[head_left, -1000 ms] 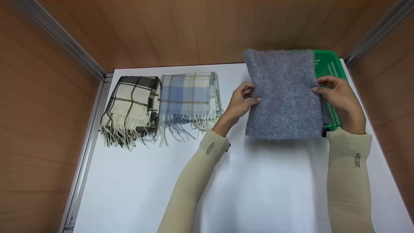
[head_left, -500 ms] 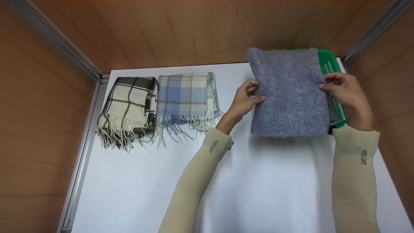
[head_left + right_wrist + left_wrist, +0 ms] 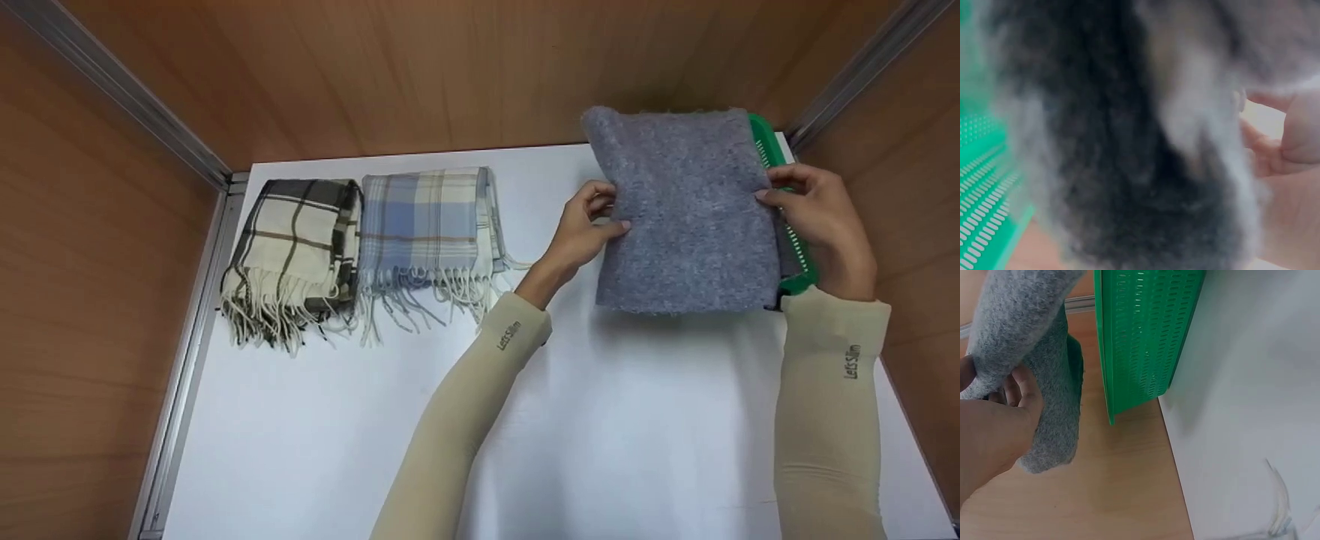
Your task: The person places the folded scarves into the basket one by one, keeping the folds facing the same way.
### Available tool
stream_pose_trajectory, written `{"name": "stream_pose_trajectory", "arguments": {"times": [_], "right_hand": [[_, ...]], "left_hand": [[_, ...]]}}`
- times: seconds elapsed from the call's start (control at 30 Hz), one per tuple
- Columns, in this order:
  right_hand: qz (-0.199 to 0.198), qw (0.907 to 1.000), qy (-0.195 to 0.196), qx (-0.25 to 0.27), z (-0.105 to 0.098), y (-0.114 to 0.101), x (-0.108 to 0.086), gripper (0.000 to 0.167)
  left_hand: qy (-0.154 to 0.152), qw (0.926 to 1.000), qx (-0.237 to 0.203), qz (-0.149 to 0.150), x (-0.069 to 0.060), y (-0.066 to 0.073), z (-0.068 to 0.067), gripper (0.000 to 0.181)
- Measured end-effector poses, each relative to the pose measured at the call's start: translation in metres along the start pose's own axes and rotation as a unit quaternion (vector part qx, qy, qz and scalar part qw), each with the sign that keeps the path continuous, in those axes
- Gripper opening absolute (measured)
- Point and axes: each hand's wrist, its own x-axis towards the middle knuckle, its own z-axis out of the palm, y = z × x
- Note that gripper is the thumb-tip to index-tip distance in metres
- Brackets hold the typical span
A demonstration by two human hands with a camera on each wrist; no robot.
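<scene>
A folded grey-blue woolly cloth, perhaps a scarf (image 3: 690, 217), is held up between both hands above the green basket (image 3: 802, 259). My left hand (image 3: 581, 232) pinches its left edge between thumb and fingers. At the opposite edge, my right hand (image 3: 821, 210) grips the cloth the same way. The left wrist view shows the thick folded layers of the grey cloth (image 3: 1050, 382) apart from the basket's perforated side (image 3: 1145, 343). In the right wrist view the cloth (image 3: 1112, 169) is blurred and close to the lens. Most of the basket is hidden behind the cloth in the head view.
Two folded fringed scarves lie side by side at the left: a black-and-cream checked scarf (image 3: 292, 247) and a blue-and-cream plaid scarf (image 3: 427, 225). They lie on a white table (image 3: 337, 435). Wooden panels (image 3: 420, 75) enclose the back and sides.
In the head view, both hands and the grey-blue cloth have shifted a little right and slightly up, covering more of the basket. The grip on the cloth stays the same.
</scene>
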Motion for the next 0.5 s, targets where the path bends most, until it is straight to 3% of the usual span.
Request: {"name": "stream_pose_trajectory", "arguments": {"times": [0.23,0.5], "right_hand": [[-0.026,0.9989,0.038,0.012,-0.003,0.007,0.003,0.019],[-0.012,0.9973,0.073,0.002,-0.006,0.016,0.009,0.018]], "left_hand": [[-0.012,0.9999,0.006,0.01,0.005,-0.001,0.012,0.043],[-0.022,0.9997,0.008,-0.006,0.011,-0.005,0.026,0.055]]}}
